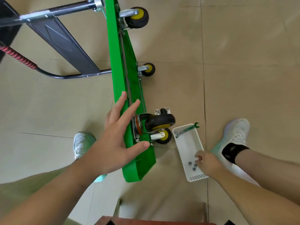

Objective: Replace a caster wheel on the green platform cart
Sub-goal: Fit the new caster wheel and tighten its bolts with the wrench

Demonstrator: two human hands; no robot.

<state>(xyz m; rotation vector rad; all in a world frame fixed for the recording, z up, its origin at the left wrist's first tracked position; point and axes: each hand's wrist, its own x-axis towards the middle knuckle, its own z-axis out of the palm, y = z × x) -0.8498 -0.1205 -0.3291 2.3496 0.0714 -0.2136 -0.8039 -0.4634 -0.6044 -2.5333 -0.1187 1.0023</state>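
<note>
Your left hand (120, 140), fingers flat, steadies the edge-standing green cart (116, 62); slacken and it may topple. Your right hand (208, 163) curls over the nuts (193, 166) in the basket (186, 148); whether it grasps one cannot be told.

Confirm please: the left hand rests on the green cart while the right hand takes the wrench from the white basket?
Not quite: in the head view the right hand reaches for the nuts in the white basket, not the wrench.
</note>
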